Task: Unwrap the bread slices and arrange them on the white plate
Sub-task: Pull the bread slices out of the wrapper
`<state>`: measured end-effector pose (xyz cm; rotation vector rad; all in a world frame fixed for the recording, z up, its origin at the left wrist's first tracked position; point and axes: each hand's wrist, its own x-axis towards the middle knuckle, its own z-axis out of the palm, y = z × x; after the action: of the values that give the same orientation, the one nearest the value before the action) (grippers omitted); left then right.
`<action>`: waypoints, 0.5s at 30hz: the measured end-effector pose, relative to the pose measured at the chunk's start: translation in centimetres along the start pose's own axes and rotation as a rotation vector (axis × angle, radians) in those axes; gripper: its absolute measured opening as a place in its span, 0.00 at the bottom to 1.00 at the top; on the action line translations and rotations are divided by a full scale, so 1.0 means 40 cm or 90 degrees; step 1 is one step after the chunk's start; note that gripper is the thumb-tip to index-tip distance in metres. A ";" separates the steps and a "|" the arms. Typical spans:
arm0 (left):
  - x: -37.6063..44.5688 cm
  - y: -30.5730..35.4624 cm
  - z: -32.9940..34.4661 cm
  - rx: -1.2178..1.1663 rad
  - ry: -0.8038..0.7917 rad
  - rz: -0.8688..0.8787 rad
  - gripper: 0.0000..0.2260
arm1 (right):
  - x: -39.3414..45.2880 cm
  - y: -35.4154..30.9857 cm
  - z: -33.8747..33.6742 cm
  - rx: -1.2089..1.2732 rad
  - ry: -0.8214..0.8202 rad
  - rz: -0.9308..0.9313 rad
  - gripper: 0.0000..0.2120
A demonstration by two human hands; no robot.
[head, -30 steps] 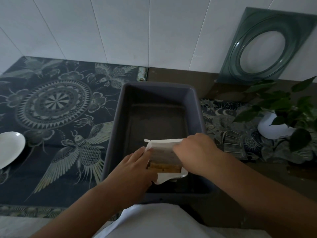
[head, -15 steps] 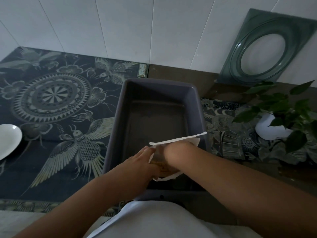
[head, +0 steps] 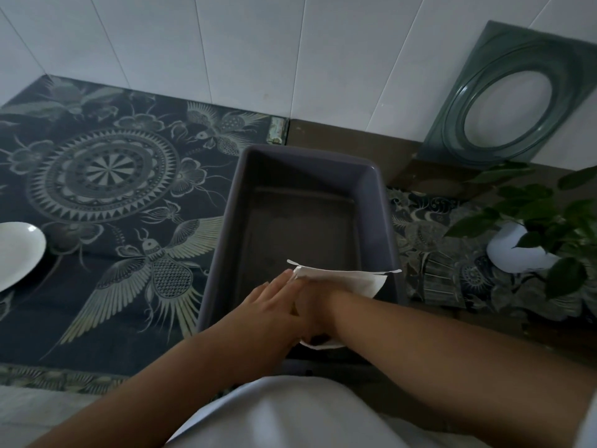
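Note:
A white paper wrapper (head: 352,281) lies open over the near end of a deep purple-grey tub (head: 226,240). My left hand (head: 271,305) presses on the wrapper's left side, fingers stretched forward. My right hand (head: 311,310) reaches into the wrapper from the right, its fingers hidden inside. The bread is hidden under both hands. The white plate (head: 17,253) sits far to the left on the patterned cloth, cut off by the frame edge, with nothing on it.
A dark cloth with a mandala and bird print (head: 103,202) covers the counter left of the tub. A potted green plant in a white pot (head: 523,250) stands at the right. A green framed oval (head: 510,101) leans on the tiled wall.
The wrapper's top flap has been pulled open and spread to the right. My right hand moved from on top of the package down into it, and the brown bread edge is now covered.

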<state>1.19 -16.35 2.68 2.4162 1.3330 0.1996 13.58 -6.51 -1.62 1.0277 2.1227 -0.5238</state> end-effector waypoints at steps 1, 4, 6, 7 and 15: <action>-0.002 0.001 0.000 0.002 -0.005 -0.001 0.20 | 0.007 0.003 0.004 0.008 0.030 -0.008 0.27; -0.010 0.002 0.003 0.008 -0.032 -0.034 0.21 | 0.015 0.014 0.030 -0.033 0.082 -0.029 0.23; -0.017 -0.003 0.011 0.006 -0.026 -0.048 0.20 | 0.017 0.019 0.036 -0.040 0.086 -0.045 0.24; -0.019 -0.005 0.014 0.006 -0.028 -0.055 0.20 | 0.023 0.024 0.037 -0.031 0.104 -0.049 0.23; -0.011 0.003 0.013 0.028 -0.016 -0.055 0.23 | 0.029 0.048 0.042 0.066 0.156 -0.042 0.16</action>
<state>1.20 -16.91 2.29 2.3826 1.4420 0.1185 15.32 -5.79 -3.69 1.1317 2.3732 -0.5691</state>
